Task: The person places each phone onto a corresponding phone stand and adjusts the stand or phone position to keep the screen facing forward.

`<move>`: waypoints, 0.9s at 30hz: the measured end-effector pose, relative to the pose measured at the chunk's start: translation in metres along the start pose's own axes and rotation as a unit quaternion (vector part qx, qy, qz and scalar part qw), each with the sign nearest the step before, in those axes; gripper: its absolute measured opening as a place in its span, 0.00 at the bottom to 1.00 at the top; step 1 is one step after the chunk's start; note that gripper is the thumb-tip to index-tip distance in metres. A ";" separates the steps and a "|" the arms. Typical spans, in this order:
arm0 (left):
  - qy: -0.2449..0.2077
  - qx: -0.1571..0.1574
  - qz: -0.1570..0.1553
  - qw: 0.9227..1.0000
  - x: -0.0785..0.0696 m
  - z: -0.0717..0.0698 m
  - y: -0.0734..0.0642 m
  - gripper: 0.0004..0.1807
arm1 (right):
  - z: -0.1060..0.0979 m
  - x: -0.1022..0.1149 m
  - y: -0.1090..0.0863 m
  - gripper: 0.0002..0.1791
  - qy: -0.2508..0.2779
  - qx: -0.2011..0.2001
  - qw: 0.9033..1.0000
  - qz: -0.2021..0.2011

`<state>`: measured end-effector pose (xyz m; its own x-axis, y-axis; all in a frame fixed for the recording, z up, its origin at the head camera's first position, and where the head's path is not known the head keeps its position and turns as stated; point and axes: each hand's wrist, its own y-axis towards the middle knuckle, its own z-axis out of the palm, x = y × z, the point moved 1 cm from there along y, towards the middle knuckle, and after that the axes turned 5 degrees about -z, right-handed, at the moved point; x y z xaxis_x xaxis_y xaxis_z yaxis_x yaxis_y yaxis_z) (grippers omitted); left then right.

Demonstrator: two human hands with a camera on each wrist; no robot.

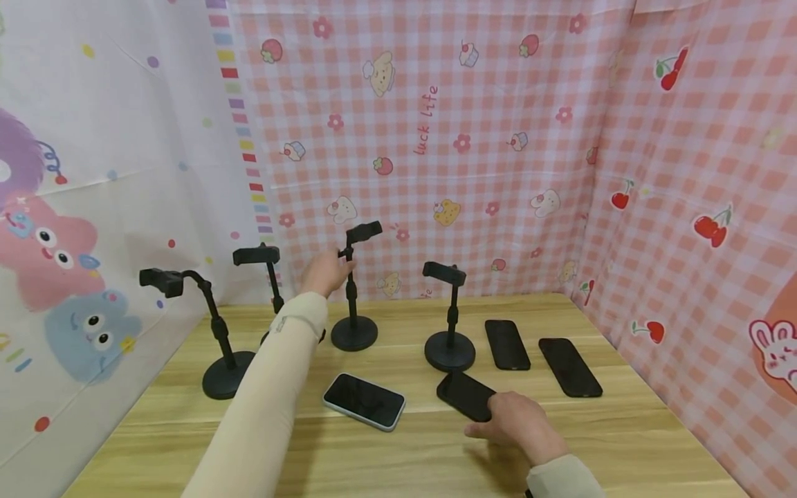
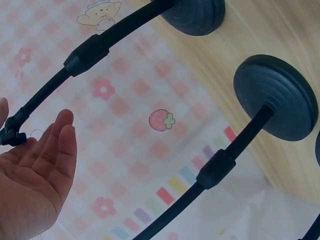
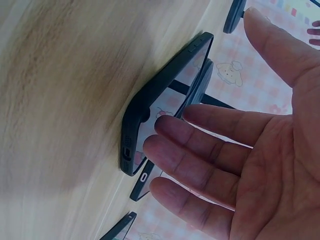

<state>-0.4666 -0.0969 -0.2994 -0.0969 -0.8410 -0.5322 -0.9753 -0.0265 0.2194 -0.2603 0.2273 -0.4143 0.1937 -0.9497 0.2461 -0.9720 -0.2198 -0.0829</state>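
My left hand (image 1: 326,272) is at the upper joint of a black phone stand (image 1: 352,294). In the left wrist view, the left hand (image 2: 37,182) has its fingers loosely extended, with the stand's joint knob (image 2: 12,136) between thumb and fingers; a firm grip is not visible. My right hand (image 1: 519,423) is over the near end of a black phone (image 1: 465,395) lying on the table. The right wrist view has the right hand's (image 3: 240,155) fingers nearly straight beside that phone (image 3: 160,95), thumb spread away.
More phone stands (image 1: 218,328) (image 1: 274,277) (image 1: 451,318) stand left and right; my left sleeve (image 1: 261,408) partly hides one base. A light-edged phone (image 1: 364,401) lies mid-table (image 1: 398,463). Two black phones (image 1: 507,344) (image 1: 570,367) lie on the right. Printed cloths (image 1: 436,104) hang behind.
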 end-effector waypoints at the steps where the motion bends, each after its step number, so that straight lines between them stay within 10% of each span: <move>1: -0.003 -0.004 0.003 1.000 -0.001 0.000 0.000 0.31 | 0.000 0.000 0.000 0.35 0.000 0.000 1.000 0.000; 27: -0.043 -0.031 0.026 0.998 -0.011 0.001 0.009 0.17 | 0.001 -0.005 -0.001 0.36 0.006 0.004 1.000 0.005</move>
<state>-0.4747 -0.0876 -0.2921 -0.1665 -0.7932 -0.5858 -0.9548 -0.0188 0.2967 -0.2605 0.2316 -0.4165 0.1822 -0.9491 0.2569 -0.9727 -0.2121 -0.0940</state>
